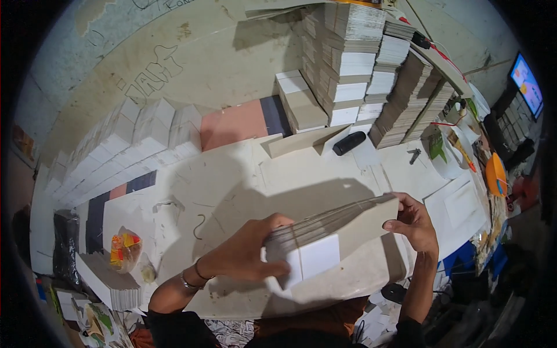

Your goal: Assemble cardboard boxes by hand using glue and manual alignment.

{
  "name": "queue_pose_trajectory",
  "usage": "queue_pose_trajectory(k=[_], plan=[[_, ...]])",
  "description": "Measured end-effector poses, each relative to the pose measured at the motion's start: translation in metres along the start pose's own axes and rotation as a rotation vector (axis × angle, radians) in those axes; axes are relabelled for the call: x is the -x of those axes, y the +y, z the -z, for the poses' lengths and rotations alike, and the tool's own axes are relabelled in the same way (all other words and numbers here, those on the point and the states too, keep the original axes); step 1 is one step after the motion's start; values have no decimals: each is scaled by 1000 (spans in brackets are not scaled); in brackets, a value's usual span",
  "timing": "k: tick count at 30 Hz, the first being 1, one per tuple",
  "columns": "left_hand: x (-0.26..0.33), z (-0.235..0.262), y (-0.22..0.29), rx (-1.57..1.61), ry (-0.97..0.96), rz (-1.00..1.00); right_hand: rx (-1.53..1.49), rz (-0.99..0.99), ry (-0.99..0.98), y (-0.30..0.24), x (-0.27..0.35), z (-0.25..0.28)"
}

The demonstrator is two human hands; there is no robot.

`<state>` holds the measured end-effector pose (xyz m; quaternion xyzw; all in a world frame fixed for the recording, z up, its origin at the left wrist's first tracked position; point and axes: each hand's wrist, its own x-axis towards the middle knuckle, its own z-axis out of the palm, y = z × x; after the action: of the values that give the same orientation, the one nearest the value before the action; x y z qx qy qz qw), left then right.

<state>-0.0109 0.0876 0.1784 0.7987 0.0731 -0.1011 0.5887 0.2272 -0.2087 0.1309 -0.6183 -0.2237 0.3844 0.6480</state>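
Observation:
A bundle of flat cardboard pieces (316,255), white on the near face and grey-brown along the edges, is held above the table's near side. A thin band runs round it. My left hand (249,246) grips its left end, with the thumb on the near white face and the fingers over the top. At the other end, my right hand (413,223) pinches the right edge of a longer grey-brown board (366,228) that sticks out of the bundle. The fingers behind the board are partly hidden.
Tall cardboard stacks (348,69) stand at the back right, and white stacks (127,136) line the back left. A black cylindrical object (349,143) lies beyond the bundle. A plastic bag (125,249) sits at the left; an orange bowl (496,174) and a screen (527,86) are at right.

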Motion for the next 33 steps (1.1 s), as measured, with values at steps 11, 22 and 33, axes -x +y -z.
queue_pose_trajectory(k=[11, 22, 33], plan=[[-76, -78, -92, -235, 184, -509, 404, 21, 331, 76, 69, 26], [-68, -121, -109, -110, 660, -479, 1439, 334, 38, 11, 24, -49], [-90, -158, -91, 353, 1076, -405, 1401, 432, 146, 46, 39, -66]])
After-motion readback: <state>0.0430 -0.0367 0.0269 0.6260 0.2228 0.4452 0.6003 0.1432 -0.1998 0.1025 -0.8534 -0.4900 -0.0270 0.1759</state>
